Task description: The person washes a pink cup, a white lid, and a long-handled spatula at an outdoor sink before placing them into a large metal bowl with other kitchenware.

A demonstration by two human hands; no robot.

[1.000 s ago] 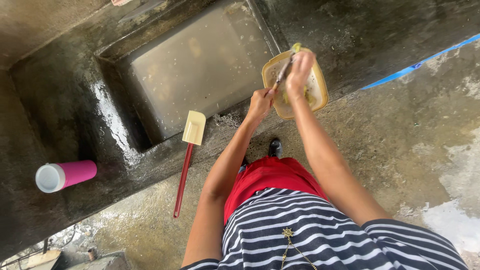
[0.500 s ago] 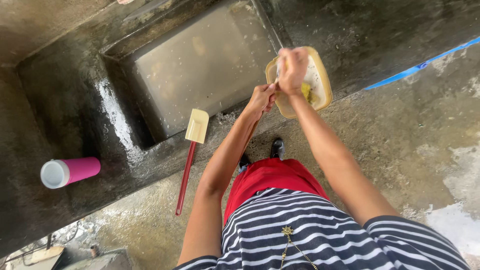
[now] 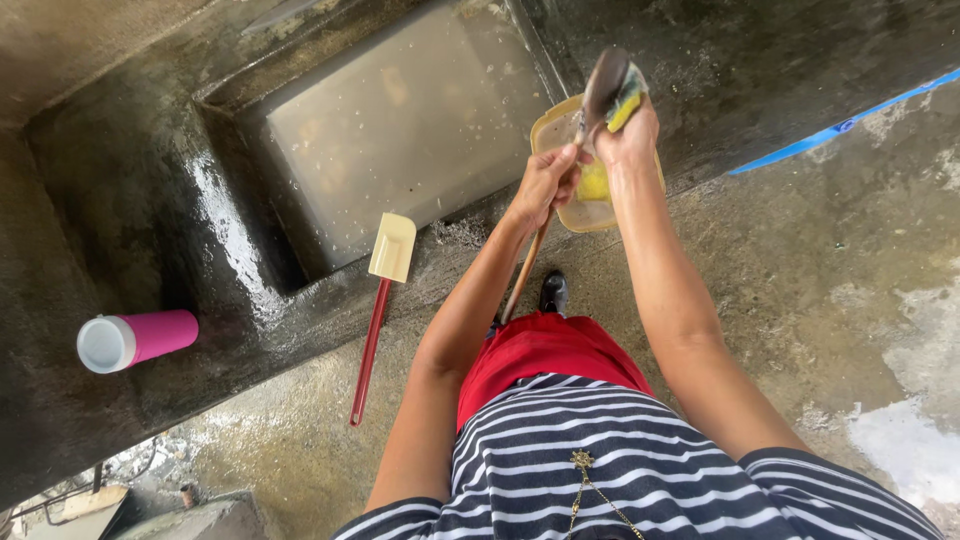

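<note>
Since the prior frame, both hands rose; the ladle point(image 3: 607, 82) bowl stood above the yellowish tray point(image 3: 560, 130) rim. Pink cup point(image 3: 135, 339) lay on its side on the wet concrete surface point(image 3: 90, 230), well apart. Spatula point(image 3: 380, 310) overhung the surface edge beside the basin point(image 3: 400, 120). Left hand point(image 3: 543, 184) was closed on the ladle's handle. Right hand point(image 3: 630, 135) pressed a yellow sponge point(image 3: 625, 105) against the bowl. Floor point(image 3: 800, 280) at right lay open.

Both arms reach forward, left hand point(image 3: 543, 185) and right hand point(image 3: 628, 140) with fingers clenched, close together.
</note>
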